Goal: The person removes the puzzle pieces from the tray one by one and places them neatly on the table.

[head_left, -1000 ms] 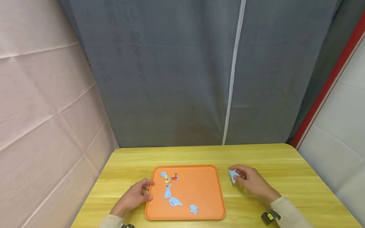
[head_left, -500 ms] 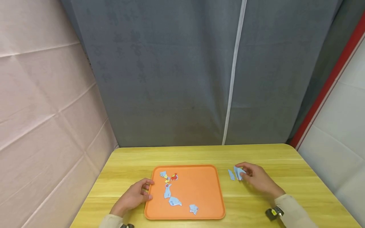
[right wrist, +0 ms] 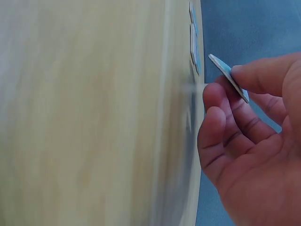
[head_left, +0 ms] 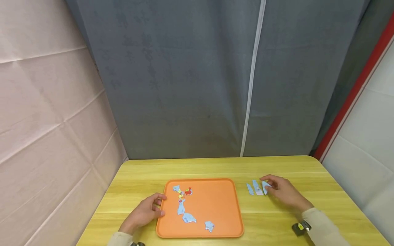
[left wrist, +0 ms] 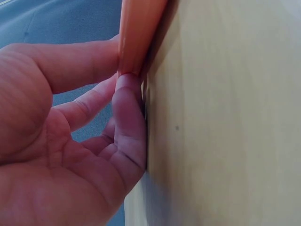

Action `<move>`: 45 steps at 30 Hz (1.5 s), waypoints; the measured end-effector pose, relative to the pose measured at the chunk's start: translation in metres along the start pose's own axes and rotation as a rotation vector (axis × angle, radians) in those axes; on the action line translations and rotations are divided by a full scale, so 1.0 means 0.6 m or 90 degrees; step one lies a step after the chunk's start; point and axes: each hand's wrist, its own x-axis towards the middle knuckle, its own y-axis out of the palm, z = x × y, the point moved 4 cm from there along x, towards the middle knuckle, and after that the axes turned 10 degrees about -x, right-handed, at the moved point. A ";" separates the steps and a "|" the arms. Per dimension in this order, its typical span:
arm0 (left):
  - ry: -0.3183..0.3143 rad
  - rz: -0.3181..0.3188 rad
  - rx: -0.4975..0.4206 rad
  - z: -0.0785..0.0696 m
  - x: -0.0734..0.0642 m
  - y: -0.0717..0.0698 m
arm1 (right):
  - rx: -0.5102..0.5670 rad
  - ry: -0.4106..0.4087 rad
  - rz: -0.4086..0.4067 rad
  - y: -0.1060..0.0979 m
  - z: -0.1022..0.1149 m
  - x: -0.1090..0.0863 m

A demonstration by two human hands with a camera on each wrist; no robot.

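My left hand (head_left: 145, 212) grips the left rim of an orange tray (head_left: 221, 205), its thumb and fingers at the edge; the left wrist view shows fingers around the tray's side. On the tray lie several puzzle pieces: a light blue one (head_left: 189, 217), a taller one (head_left: 181, 207), a red-marked one (head_left: 188, 191) and a lone star-like one (head_left: 209, 226). To the right of the tray, my right hand (head_left: 282, 191) pinches a light blue puzzle piece (right wrist: 228, 75) between thumb and fingers, tilted above the table. Two more pieces, a narrow one (head_left: 250, 189) and a wider one (head_left: 257, 188), lie just left of it.
The wooden table (head_left: 147, 171) carries the tray and the loose pieces. A grey curtain (head_left: 184, 85) hangs behind its far edge. Pale cloth (head_left: 46, 119) covers the left side, and a white panel with a red border (head_left: 335, 133) stands on the right.
The right hand has moved rightward, leaving first the narrow piece and then the wider one on the table, and still holds one piece. The left hand and tray have stayed put.
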 end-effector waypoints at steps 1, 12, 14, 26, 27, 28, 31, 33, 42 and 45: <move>0.000 0.000 0.000 0.000 0.000 0.000 | -0.006 -0.003 0.000 0.000 -0.003 0.000; -0.002 -0.002 -0.003 0.001 0.001 -0.001 | -0.026 0.003 0.023 -0.005 -0.015 0.004; -0.001 -0.002 -0.002 0.000 0.001 0.000 | -0.028 0.005 0.024 -0.005 -0.016 0.005; 0.000 -0.007 0.001 0.000 0.000 0.000 | -0.055 0.003 0.027 -0.005 -0.013 0.005; 0.000 -0.006 0.000 0.000 0.000 0.000 | -0.055 0.003 0.025 -0.004 -0.014 0.005; 0.002 -0.006 0.000 0.000 0.001 0.000 | -0.054 0.002 0.024 -0.004 -0.014 0.006; 0.002 -0.007 0.004 0.002 0.002 -0.001 | -0.049 -0.004 0.017 -0.003 -0.009 0.007; 0.001 -0.007 0.005 0.003 0.003 -0.002 | -0.045 -0.010 0.010 -0.003 -0.002 0.008; -0.008 -0.007 0.012 0.003 0.003 -0.001 | -0.021 -0.052 -0.022 -0.004 0.047 0.016; -0.005 -0.012 0.013 0.000 0.004 -0.001 | -0.008 -0.044 -0.021 0.000 0.060 0.016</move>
